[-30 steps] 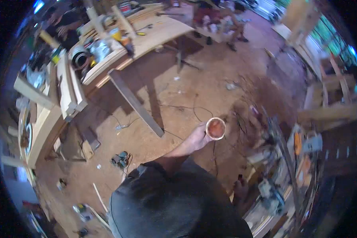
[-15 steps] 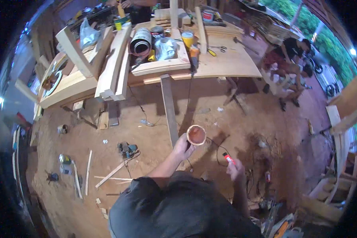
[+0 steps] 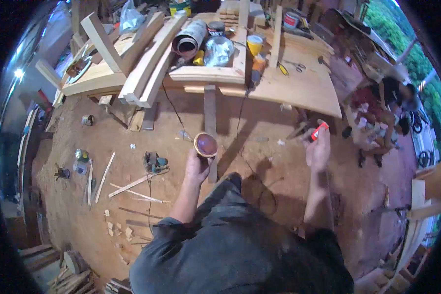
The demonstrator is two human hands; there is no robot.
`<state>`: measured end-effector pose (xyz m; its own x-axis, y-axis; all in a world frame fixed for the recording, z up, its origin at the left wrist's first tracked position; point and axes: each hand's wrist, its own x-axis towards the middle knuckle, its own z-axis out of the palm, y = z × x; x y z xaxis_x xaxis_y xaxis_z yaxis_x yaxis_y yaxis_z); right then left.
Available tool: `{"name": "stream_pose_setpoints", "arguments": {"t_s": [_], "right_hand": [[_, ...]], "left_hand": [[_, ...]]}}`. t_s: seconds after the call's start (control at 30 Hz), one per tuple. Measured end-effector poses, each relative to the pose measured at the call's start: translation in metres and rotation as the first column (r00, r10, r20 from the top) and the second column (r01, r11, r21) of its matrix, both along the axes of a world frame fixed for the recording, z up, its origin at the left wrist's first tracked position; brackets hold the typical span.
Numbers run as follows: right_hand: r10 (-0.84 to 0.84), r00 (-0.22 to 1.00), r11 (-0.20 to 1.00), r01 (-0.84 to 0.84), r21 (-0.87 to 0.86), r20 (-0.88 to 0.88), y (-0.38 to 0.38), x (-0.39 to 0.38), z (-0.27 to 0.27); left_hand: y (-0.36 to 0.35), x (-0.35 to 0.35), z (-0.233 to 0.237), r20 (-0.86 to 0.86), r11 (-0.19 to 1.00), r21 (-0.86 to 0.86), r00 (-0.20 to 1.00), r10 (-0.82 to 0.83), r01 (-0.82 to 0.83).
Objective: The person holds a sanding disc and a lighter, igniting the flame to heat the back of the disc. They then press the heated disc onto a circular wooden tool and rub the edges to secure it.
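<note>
A small round cup [image 3: 206, 145] with a pale rim and a reddish-brown inside is gripped from below by my left hand [image 3: 196, 165], in front of the workbench. Out to the right, my right hand [image 3: 318, 152] is closed around a red-handled tool [image 3: 320, 131], which looks like a brush; its end points up and is too small to make out well. The two hands are well apart, both above the dirt floor.
The workbench [image 3: 299, 88] carries timber beams, a metal can [image 3: 188, 39], a yellow cup [image 3: 255, 45], scissors and a plastic bag. A power tool [image 3: 155, 162], cords and wood strips lie on the floor. People [image 3: 377, 112] sit at the right.
The view has shifted. My left hand with the cup has moved up and left; my right hand has risen and stretched out to the right with the red-handled tool.
</note>
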<state>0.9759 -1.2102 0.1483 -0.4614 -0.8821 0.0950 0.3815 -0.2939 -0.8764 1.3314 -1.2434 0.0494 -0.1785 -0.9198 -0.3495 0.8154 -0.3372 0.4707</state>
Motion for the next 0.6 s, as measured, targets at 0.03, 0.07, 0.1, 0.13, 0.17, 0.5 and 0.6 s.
{"name": "stream_pose_setpoints", "arguments": {"t_s": [0.03,0.07,0.1,0.13,0.17,0.5,0.6], "right_hand": [[0.036,0.995,0.999,-0.035,0.010,-0.089,-0.016,-0.007,-0.006],[0.037,0.999,0.997,-0.035,0.069,-0.028,-0.033,-0.010,-0.005],[0.047,0.998,0.997,-0.045,0.056,-0.034,-0.054,-0.019,-0.016],[0.149,0.955,0.988,-0.131,0.088,-0.255,-0.079,-0.032,-0.033],[0.242,0.854,0.970,-0.201,0.137,-0.461,-0.104,-0.043,-0.041],[0.378,0.786,0.926,-0.312,0.214,-0.489,-0.375,-0.014,0.081],[0.322,0.645,0.944,-0.168,0.283,-0.693,-0.433,-0.010,0.107]], "left_hand": [[-0.012,0.004,-0.001,-0.002,1.000,-0.016,1.000,0.018,-0.018],[-0.024,0.006,0.007,0.097,0.993,-0.114,0.995,0.037,-0.026],[-0.038,0.007,0.011,0.192,0.978,-0.207,0.979,0.062,-0.021],[-0.057,0.005,0.005,0.158,0.968,-0.237,0.980,0.124,-0.084],[-0.079,0.003,0.000,0.143,0.965,-0.246,0.981,0.131,-0.093],[-0.297,-0.039,0.022,0.141,0.884,-0.409,0.941,0.307,-0.227],[-0.335,-0.051,0.042,0.384,0.900,-0.399,0.859,0.338,-0.176]]}}
